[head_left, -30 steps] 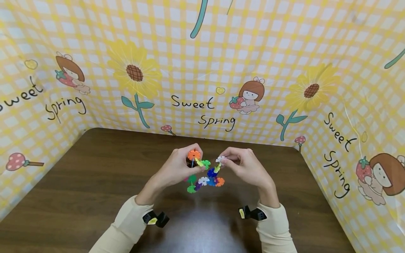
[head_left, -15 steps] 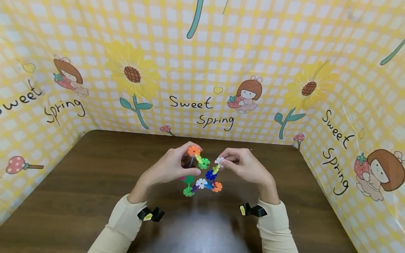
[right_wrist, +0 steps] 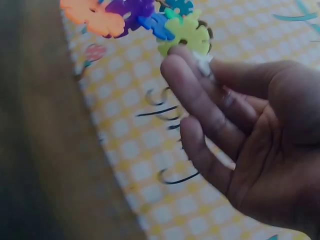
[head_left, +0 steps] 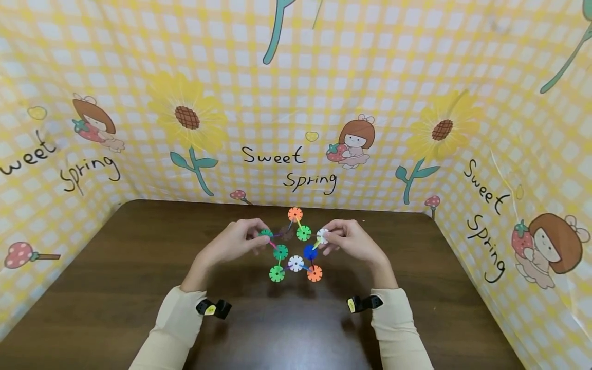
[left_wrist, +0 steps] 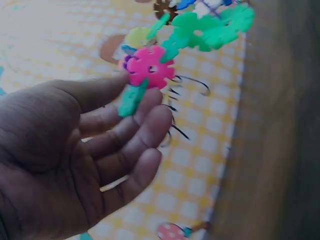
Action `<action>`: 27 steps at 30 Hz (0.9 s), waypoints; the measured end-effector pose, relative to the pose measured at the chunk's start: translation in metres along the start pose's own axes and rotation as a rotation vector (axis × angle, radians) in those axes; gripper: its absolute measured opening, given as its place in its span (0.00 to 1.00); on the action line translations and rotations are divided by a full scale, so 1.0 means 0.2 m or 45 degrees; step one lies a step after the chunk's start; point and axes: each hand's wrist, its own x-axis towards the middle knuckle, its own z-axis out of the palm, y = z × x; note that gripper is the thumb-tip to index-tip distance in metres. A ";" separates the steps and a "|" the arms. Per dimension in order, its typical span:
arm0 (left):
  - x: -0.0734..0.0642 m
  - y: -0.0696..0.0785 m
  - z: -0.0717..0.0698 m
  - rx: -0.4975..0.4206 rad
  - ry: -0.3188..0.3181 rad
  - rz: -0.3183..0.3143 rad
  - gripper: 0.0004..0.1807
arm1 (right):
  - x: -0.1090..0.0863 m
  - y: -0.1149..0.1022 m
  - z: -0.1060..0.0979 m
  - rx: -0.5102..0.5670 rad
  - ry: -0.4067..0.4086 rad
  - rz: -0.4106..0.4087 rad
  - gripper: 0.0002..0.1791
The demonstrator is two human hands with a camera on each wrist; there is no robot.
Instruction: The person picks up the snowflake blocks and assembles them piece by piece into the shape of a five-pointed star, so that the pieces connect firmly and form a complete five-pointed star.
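Observation:
Between both hands hangs a star-shaped ring of interlocking snowflake discs (head_left: 296, 263), its discs notched and joined edge to edge. My left hand (head_left: 235, 239) pinches a green disc (head_left: 265, 236) at the star's left point; a pink disc (left_wrist: 151, 68) joins it in the left wrist view. My right hand (head_left: 356, 240) pinches a white disc (head_left: 321, 236) at the right point, beside a yellow-green disc (right_wrist: 187, 39). An orange disc (head_left: 295, 214) tops the star. At the lower points are a green disc (head_left: 277, 273) and another orange disc (head_left: 315, 273).
Below the hands lies a dark brown wooden table (head_left: 287, 329). A yellow checked cloth (head_left: 277, 103) with printed flowers and lettering walls in its back and sides. Each wrist wears a black camera mount (head_left: 214, 308) over a cream sleeve.
My left hand has shifted from around the star's upper left part to its left point. The star has spread out and turned to face the head camera. My right hand keeps its white disc.

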 end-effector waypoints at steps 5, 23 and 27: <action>0.03 -0.11 0.05 -0.007 -0.102 -0.151 0.05 | 0.06 0.11 0.06 -0.051 -0.013 0.199 0.11; 0.05 -0.21 0.16 0.222 -0.150 -0.339 0.04 | 0.10 0.20 0.20 -0.546 -0.011 0.324 0.06; 0.07 -0.21 0.15 0.300 -0.116 -0.356 0.06 | 0.11 0.16 0.18 -0.716 0.017 0.271 0.09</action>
